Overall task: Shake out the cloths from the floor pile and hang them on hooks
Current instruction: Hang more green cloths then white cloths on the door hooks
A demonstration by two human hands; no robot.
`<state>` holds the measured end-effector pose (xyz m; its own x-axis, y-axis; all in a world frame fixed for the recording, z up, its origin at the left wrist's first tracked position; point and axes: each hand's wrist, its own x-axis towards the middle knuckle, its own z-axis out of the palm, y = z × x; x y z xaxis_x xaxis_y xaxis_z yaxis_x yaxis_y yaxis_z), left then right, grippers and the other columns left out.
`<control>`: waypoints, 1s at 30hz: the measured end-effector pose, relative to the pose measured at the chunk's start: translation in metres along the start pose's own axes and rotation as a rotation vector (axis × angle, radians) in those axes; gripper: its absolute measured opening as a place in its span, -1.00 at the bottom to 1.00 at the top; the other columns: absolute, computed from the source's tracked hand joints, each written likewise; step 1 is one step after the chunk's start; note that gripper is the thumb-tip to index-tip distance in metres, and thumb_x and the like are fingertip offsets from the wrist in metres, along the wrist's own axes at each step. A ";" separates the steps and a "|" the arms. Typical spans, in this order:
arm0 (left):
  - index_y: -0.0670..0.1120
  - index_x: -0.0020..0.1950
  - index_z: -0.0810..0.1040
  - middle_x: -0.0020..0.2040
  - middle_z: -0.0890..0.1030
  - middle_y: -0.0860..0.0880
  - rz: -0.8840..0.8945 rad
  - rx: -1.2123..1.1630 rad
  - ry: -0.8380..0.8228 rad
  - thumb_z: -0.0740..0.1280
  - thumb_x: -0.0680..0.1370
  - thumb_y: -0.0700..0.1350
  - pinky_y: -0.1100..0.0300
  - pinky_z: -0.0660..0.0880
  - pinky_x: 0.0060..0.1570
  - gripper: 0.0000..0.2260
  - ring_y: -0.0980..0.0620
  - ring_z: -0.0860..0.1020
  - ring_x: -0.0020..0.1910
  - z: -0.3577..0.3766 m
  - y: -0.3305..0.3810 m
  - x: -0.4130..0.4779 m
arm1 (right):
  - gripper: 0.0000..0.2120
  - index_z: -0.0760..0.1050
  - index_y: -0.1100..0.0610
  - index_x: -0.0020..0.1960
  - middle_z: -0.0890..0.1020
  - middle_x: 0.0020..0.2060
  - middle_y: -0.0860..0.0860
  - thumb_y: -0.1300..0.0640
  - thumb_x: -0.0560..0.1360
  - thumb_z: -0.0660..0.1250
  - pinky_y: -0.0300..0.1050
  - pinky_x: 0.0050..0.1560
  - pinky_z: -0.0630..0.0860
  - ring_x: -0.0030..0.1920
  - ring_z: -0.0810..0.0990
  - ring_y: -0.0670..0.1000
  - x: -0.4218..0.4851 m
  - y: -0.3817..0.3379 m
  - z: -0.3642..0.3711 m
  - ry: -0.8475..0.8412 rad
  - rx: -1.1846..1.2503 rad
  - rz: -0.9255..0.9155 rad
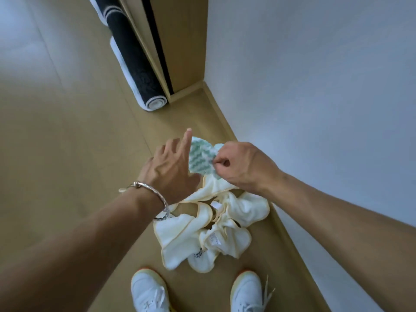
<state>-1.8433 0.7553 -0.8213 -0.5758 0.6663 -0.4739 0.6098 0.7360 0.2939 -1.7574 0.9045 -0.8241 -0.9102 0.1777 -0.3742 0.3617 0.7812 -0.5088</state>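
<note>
The green zigzag cloth (200, 154) is pinched at one edge by the right hand (240, 165), and the left hand (171, 167) is laid against it, fingers (186, 140) straight and spread. Held so lightly above the cream pile (202, 230) at the floor (78, 154) edge by the wall (315, 86), it could be flung loose when shaken.
</note>
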 end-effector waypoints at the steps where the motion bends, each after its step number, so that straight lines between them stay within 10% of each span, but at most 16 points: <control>1: -0.01 0.50 0.01 0.39 0.28 -0.08 -0.012 0.000 0.009 0.30 0.48 0.12 -0.04 0.39 0.24 -0.29 -0.11 0.33 0.31 -0.024 0.007 -0.005 | -0.74 0.63 0.15 -0.15 0.60 -0.15 0.01 0.07 0.54 0.22 -0.01 -0.12 0.55 -0.16 0.58 0.04 -0.009 -0.015 -0.022 -0.001 0.016 -0.013; 6: 0.03 -0.08 0.47 0.04 0.51 0.03 0.047 0.050 0.004 0.28 0.51 0.00 0.10 0.46 0.02 -0.94 0.00 0.47 0.05 -0.157 0.053 -0.052 | -0.85 0.50 0.06 0.10 0.53 -0.05 -0.05 0.13 0.54 0.26 -0.12 -0.07 0.49 -0.05 0.55 0.01 -0.070 -0.083 -0.129 -0.003 0.131 -0.011; 10: -0.03 -0.06 0.47 -0.06 0.57 0.00 0.094 -0.048 -0.036 0.30 0.46 -0.09 0.16 0.45 -0.13 -0.91 -0.01 0.51 -0.10 -0.266 0.098 -0.106 | -0.70 0.28 0.07 0.23 0.57 0.05 0.05 0.13 0.54 0.24 -0.09 -0.08 0.46 0.00 0.56 0.10 -0.118 -0.137 -0.221 0.028 0.133 0.034; 15: -0.02 0.45 0.22 0.33 0.37 -0.04 0.232 0.018 0.007 0.37 0.45 -0.08 0.19 0.29 0.27 -0.39 -0.03 0.33 0.34 -0.383 0.151 -0.168 | -0.57 0.20 0.04 0.33 0.60 0.07 0.07 0.08 0.52 0.25 -0.02 -0.04 0.50 -0.02 0.58 0.12 -0.171 -0.206 -0.335 0.037 0.056 -0.008; 20: -0.05 -0.07 0.51 -0.13 0.51 0.01 0.263 0.199 0.125 0.24 0.47 -0.06 0.14 0.47 -0.03 -0.88 -0.01 0.54 -0.01 -0.474 0.202 -0.230 | -0.54 0.22 0.06 0.37 0.58 0.05 0.06 0.04 0.52 0.27 -0.02 -0.03 0.52 -0.02 0.56 0.09 -0.221 -0.266 -0.437 0.055 -0.014 0.010; 30: 0.04 -0.03 0.47 -0.09 0.58 0.04 0.376 0.279 0.230 0.26 0.49 0.01 0.16 0.44 -0.15 -0.90 0.04 0.48 -0.14 -0.567 0.255 -0.339 | -0.82 0.49 0.11 -0.07 0.58 -0.17 0.05 0.01 0.44 0.33 -0.14 -0.31 0.37 -0.25 0.49 0.04 -0.311 -0.324 -0.533 -0.071 -0.315 0.073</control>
<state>-1.8017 0.7851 -0.1155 -0.3752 0.9105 -0.1740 0.9012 0.4022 0.1613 -1.6987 0.9154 -0.1297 -0.8637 0.2066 -0.4597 0.3352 0.9166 -0.2178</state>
